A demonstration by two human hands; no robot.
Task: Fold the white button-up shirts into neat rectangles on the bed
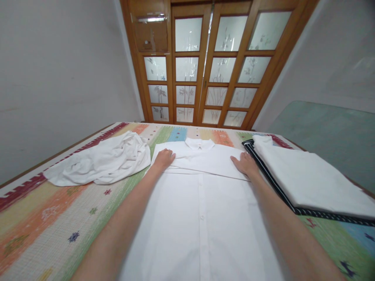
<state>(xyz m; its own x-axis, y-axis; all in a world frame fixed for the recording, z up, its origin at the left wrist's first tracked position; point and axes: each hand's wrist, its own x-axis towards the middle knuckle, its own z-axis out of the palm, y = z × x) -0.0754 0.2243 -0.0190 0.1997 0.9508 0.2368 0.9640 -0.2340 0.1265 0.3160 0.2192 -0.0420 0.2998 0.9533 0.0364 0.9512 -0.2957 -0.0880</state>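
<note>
Head camera view: nearest, one white shirt (pixel 178 230) lies front up and spread smooth, running from the lower edge of the view up between two bare forearms. One placket (pixel 204 246) goes down its middle, and one button (pixel 202 217) shows clearly on it. To the right lie two folded pieces, one on the other: a black-and-white striped cloth (pixel 322 214) below, a white folded garment (pixel 310 175) on top. To the left, just beside the shirt, is one crumpled white garment (pixel 105 160).

Farther up, two hands rest on the shirt's upper part, near its side edges. The left hand (pixel 165 158) has its fingers loosely bent and together; whether it pinches any cloth I cannot tell. The right hand (pixel 245 163) lies partly opened, thumb apart from the fingers, touching the cloth without gripping it. The shirt is thus beneath both, its chest between them, with folded layers crossing there. Just beyond sits one collar (pixel 200 143).

All the clothes lie on one striped, patterned cover (pixel 58 230). One greenish board (pixel 328 128) stands at the right wall. Farthest, wooden doors (pixel 208 54) hold fifteen glass panes and one brown panel (pixel 150 37), whose small mark is too small to read.
</note>
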